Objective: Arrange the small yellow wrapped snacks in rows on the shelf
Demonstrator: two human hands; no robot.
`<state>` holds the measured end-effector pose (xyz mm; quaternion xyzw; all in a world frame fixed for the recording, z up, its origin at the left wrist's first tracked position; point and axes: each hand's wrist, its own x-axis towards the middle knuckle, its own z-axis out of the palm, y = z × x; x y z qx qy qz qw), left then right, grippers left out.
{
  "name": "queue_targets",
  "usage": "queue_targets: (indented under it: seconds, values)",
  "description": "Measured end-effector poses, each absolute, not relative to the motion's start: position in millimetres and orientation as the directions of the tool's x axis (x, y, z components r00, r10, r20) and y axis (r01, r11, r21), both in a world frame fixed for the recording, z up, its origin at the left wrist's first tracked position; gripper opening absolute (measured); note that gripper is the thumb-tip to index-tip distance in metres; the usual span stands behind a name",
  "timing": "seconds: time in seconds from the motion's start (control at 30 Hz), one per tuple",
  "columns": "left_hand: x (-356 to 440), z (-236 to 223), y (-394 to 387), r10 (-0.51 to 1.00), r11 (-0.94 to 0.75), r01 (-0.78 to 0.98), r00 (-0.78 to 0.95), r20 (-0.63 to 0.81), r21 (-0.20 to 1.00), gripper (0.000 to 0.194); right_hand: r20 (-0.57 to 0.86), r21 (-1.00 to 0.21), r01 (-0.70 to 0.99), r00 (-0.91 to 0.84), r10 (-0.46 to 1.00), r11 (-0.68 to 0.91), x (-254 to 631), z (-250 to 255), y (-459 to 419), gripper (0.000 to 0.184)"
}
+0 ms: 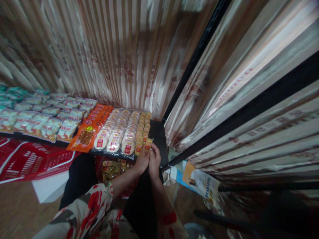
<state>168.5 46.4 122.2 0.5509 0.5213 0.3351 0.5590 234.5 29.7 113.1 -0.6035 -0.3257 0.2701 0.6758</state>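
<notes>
My left hand [142,162] and my right hand [155,158] meet at the front edge of a black shelf board [159,137]. Both are closed, fingertips together around a small yellow-wrapped snack packet [149,142], partly hidden by the fingers. It is at the near end of the rows of small yellow snack packets [140,131]. Left of these lie rows of round white crackers in clear wrappers [128,146], overlapping one another. An orange snack bag [86,136] is beside them, then several white snack bags [51,127].
Green packets [17,93] lie at the far left. Below the board are a red basket [45,161] and another with yellow packets [113,170]. Striped curtain [119,59] hangs behind; black poles [194,63] slant at the right. Printed bags [199,181] lie on the floor.
</notes>
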Motion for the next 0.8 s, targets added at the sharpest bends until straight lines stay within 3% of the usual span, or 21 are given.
queue_targets:
  seconds: [0.4,0.6,0.7,0.8]
  values:
    - [169.9,130.0,43.7,0.949,0.180,0.163,0.230,-0.214,0.970,0.058,0.012,-0.994,-0.081,0.619,0.785,0.079,236.6,107.4,32.1,0.049]
    - [159.6,123.8,32.8,0.945,-0.053,0.297,0.324,-0.049,0.953,0.053,0.013,-0.993,-0.085,0.594,0.805,0.079,236.8,104.2,34.1,0.050]
    - [146.5,115.4,27.2,0.919,-0.275,0.330,0.367,0.146,0.903,0.044,0.010,-0.992,-0.094,0.586,0.811,0.080,235.9,101.7,36.1,0.049]
    - [131.8,103.7,25.0,0.852,-0.504,0.388,0.370,0.371,0.771,0.040,-0.011,-0.989,-0.123,0.604,0.797,0.080,234.1,100.3,39.1,0.051]
